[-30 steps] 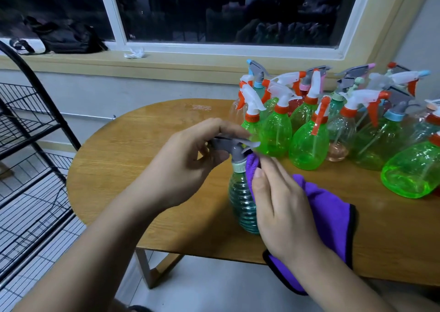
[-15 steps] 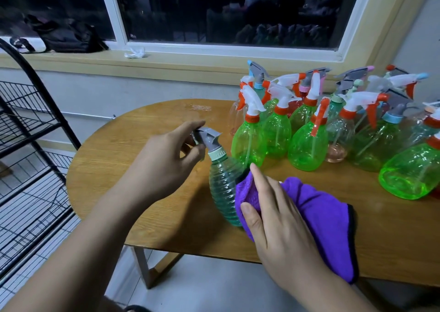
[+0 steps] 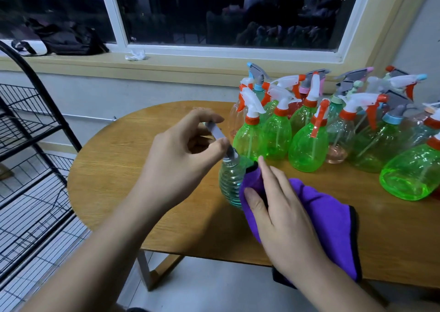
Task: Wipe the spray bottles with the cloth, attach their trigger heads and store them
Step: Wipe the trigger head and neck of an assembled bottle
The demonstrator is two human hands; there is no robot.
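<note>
Open over bare wood on the left half of the table (image 3: 114, 168), up to the far edge. Blocked back right by tightly clustered spray bottles (image 3: 309, 149) with overlapping trigger heads (image 3: 285, 81). Squeezed to almost nothing between the teal bottle (image 3: 231, 183) and nearest green bottle (image 3: 247, 142). Covered front right by purple cloth (image 3: 333, 221). Hemmed left by black wire rack (image 3: 31, 168).

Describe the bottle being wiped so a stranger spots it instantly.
On the wooden table, a crowd of spray bottles stands near the window. In front, the left hand pinches one's grey trigger head beside the purple cloth. Its ribbed teal body differs from smooth green neighbours.
</note>
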